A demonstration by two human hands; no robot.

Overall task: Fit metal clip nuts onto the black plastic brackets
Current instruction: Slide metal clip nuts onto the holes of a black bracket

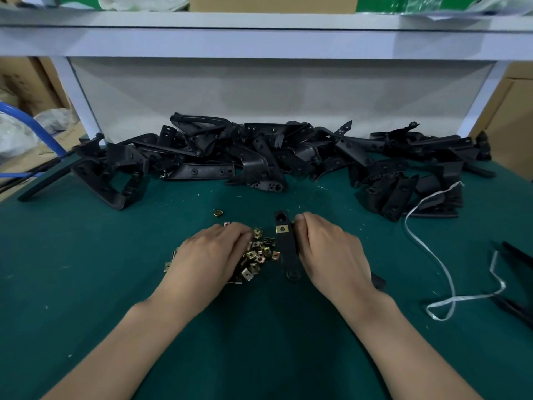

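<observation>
The bracket (pixel 285 249) I'm on lies pointing away from me, just right of the clip nuts (pixel 256 255). My right grip (pixel 328 249) is wrapped round its right side, so the face with the holes stays turned my way. One nut (pixel 282 228) is already on near the far end, just under the round hole.

My left grip (pixel 210 252) is palm-down on the heap with its fingers dipped in, I'd guess fishing for the next nut. I honestly can't tell if it's pinching one, since the fingertips are buried. Having the heap right beside the bracket keeps the reach short.

One stray nut (pixel 219 213) sits a bit further back. The big pile of brackets (pixel 259 154) lines the back of the desk (pixel 259 327) under the shelf (pixel 259 41), so that side's walled off. A white strap (pixel 427 255) loops off to my right and could snag. There's plenty of bare green towards me.
</observation>
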